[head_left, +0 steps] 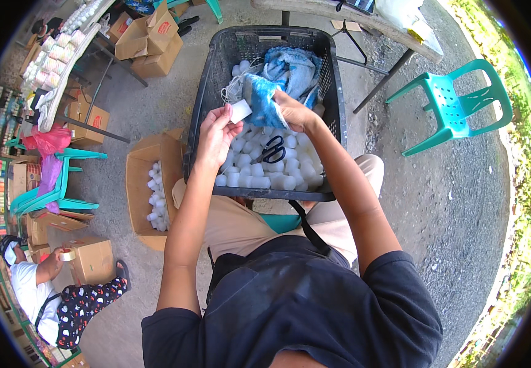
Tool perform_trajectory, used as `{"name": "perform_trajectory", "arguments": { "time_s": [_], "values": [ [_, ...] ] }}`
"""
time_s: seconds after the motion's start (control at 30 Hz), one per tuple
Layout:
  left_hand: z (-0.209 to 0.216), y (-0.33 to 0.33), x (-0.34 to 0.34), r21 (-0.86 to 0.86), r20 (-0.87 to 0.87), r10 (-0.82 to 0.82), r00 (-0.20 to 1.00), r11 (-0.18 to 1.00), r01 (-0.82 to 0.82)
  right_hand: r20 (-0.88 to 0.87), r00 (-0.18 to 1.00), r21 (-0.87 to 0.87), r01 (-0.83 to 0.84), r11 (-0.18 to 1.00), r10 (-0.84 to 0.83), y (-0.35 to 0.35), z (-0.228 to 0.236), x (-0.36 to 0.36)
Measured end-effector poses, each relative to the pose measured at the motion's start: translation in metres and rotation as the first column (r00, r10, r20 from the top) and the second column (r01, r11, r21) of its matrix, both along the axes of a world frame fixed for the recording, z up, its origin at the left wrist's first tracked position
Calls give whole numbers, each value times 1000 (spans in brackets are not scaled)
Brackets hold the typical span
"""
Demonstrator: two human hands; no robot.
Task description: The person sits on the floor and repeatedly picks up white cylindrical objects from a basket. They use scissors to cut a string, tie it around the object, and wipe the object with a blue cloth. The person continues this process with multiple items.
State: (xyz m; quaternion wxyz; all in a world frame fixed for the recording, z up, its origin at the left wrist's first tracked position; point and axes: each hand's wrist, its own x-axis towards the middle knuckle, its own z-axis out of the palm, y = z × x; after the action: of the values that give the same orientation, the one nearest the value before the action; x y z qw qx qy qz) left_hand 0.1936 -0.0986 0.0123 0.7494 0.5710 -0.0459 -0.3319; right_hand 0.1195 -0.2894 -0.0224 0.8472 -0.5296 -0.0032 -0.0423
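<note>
Pinched in the fingers of my left hand [217,134] is a small white cylindrical container [241,110]. Just to its right, my right hand [296,114] is closed on a blue and white cloth [262,103], held against or very near the container. Both hands are over a black plastic crate [335,80]. Many similar white containers [247,164] fill its near part. On top of them lies a pair of scissors with dark handles [273,152]. More blue and grey cloth [291,64] and a tangle of white string [235,91] sit at the crate's far end.
Left of the crate stands an open cardboard box [139,208] with more white containers. A green plastic chair [456,110] is at the right, a table [364,24] beyond the crate. At lower left a seated person [44,300] holds a tape roll by a carton [90,260].
</note>
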Motion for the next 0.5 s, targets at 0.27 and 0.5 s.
{"name": "perform_trajectory", "arguments": {
  "time_s": [0.27,0.5],
  "values": [
    [5,-37,-8,185,499,-60,865,982,-39,24,956,146,286,947,-293,3,17,-3],
    [-29,-54,14,534,669,-442,598,845,27,9,927,537,312,784,-375,-34,11,-10]
  ]
}}
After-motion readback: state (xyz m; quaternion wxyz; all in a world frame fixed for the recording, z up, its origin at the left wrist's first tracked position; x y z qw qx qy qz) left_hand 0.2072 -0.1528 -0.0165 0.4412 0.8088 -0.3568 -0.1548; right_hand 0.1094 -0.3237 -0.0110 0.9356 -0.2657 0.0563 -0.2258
